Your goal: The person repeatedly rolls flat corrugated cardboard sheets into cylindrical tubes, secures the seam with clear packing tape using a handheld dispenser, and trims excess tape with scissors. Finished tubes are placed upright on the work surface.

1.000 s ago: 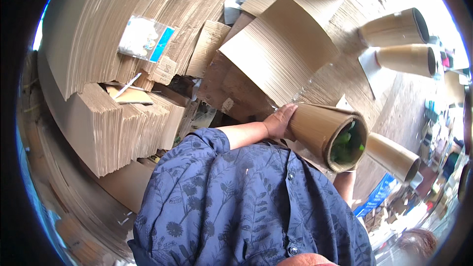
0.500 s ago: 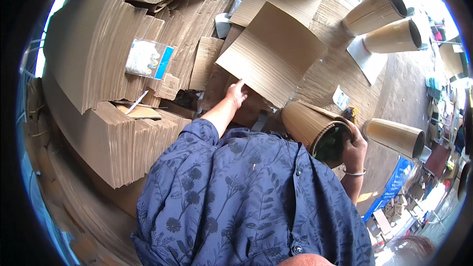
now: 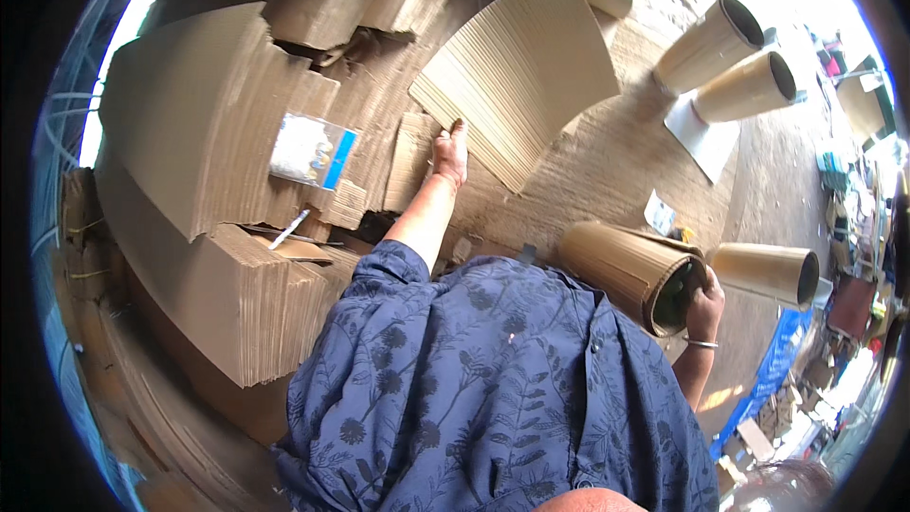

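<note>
My left hand [image 3: 450, 154] pinches the near-left edge of a corrugated cardboard sheet [image 3: 531, 71] that bends and stands tilted above the wooden surface. On the right, my right hand [image 3: 706, 308] grips the open rim of a cardboard roll [image 3: 621, 265] lying on its side. My thumb is at the rim, and some fingers are hidden behind the roll. Dark green shows inside its opening. Just past that hand, a cardboard tube [image 3: 758, 270] lies with its dark opening facing right.
Tall stacks of cut cardboard [image 3: 180, 123] fill the left side. On them rests a clear packet [image 3: 308, 152] with a blue edge. Two more cardboard tubes [image 3: 706, 43] stand at the far right, near a white sheet [image 3: 703, 142]. A blue printed sheet [image 3: 773, 370] hangs beyond the surface's right side.
My left hand has raised the cardboard sheet and swung it farther away, so it tilts more steeply. My right hand stays on the roll's rim. The whole view has shifted slightly.
</note>
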Tool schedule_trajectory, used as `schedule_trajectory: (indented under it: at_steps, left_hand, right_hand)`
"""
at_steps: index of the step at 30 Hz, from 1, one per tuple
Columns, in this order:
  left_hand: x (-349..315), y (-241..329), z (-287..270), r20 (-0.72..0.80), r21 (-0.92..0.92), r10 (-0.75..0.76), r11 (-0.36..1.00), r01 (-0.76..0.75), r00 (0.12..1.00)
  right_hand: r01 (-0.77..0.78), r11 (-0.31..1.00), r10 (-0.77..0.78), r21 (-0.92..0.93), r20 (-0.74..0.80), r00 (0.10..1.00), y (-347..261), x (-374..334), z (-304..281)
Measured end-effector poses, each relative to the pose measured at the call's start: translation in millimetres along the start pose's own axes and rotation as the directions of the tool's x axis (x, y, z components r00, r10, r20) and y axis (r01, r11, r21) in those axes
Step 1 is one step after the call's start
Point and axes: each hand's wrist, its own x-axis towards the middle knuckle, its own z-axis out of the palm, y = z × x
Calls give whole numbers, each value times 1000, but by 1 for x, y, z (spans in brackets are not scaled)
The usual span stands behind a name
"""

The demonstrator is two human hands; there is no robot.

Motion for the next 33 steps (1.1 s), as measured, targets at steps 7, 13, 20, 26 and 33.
schedule_trajectory:
  at_steps: [7,13,20,26,33]
  left_hand:
    - [-13,77,-24,47,-405,5,914,14,999]
    - [-40,116,-16,207,-568,-166,782,257,964]
    - [-90,162,35,477,-714,12,590,378,879]
    - [-118,188,19,564,-697,42,560,448,825]
    - [-144,189,0,614,-669,49,562,486,788]
  right_hand:
    - [112,979,-94,-168,111,989,-26,14,29]
    - [373,925,-359,-76,146,922,-77,14,44]
    - [330,913,-392,239,292,872,-174,21,82]
    - [297,818,-497,492,345,796,-192,19,97]
    - [558,758,-629,337,156,761,-223,-5,121]
